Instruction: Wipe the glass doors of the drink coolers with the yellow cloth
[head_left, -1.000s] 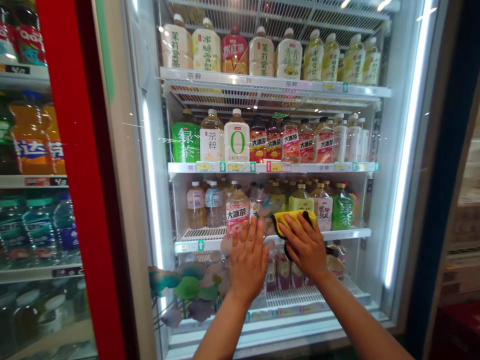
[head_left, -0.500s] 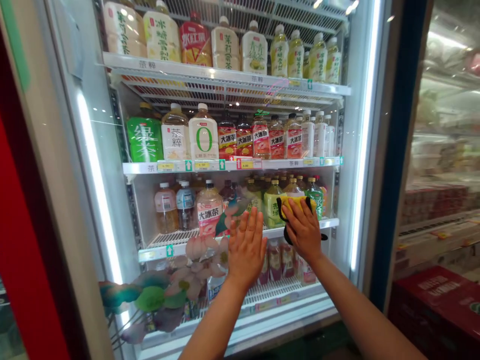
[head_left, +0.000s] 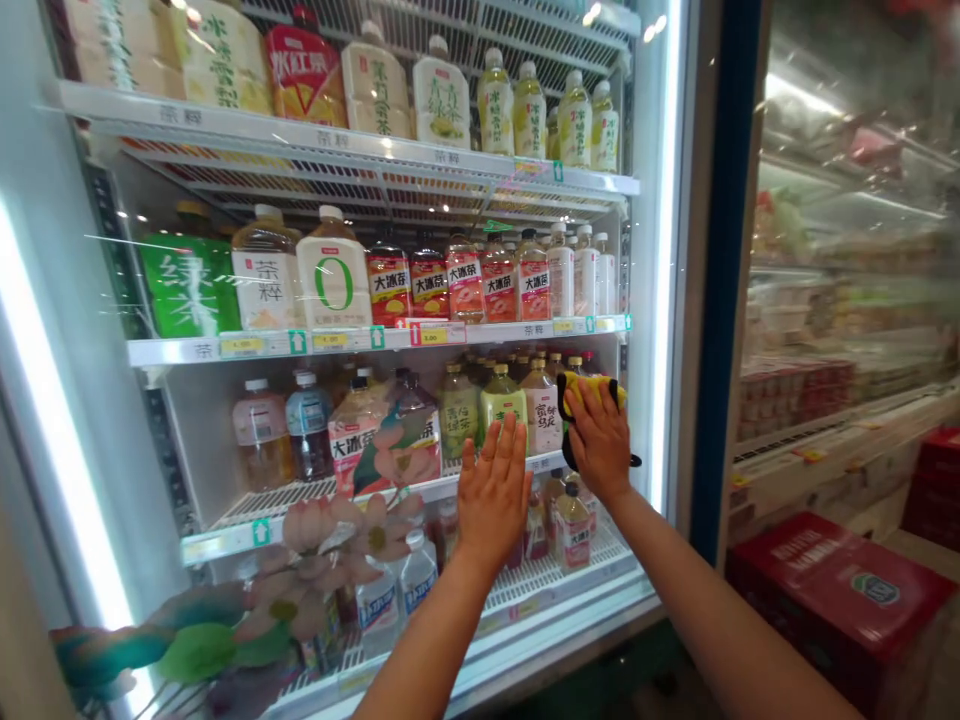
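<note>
My left hand (head_left: 493, 490) is raised palm-forward with fingers straight, at the glass door (head_left: 517, 610) of a lit drinks fridge; whether the palm touches the glass I cannot tell. Farther right, my right hand (head_left: 602, 445) presses a yellow cleaning cloth (head_left: 571, 383) with black edging against the same glass. Its fingers lie over the cloth, and black folds hang below them. Behind the pane, near both hands, stand green tea bottles (head_left: 504, 392) and a pale-labelled bottle (head_left: 541, 405). A translucent lotus flower decal (head_left: 319, 525) covers the door's lower left.
Fridge shelves (head_left: 315, 345) hold rows of bottled drinks, with a bright light strip (head_left: 660, 300) along the right side. Beyond the dark blue frame (head_left: 716, 270), a red carton (head_left: 840, 590) sits low on the right, before an open chilled display (head_left: 847, 440).
The view has swung right and closer, so the fridge contents sit farther left. My right hand and the cloth are now nearer the door's right edge. My left hand keeps its flat pose.
</note>
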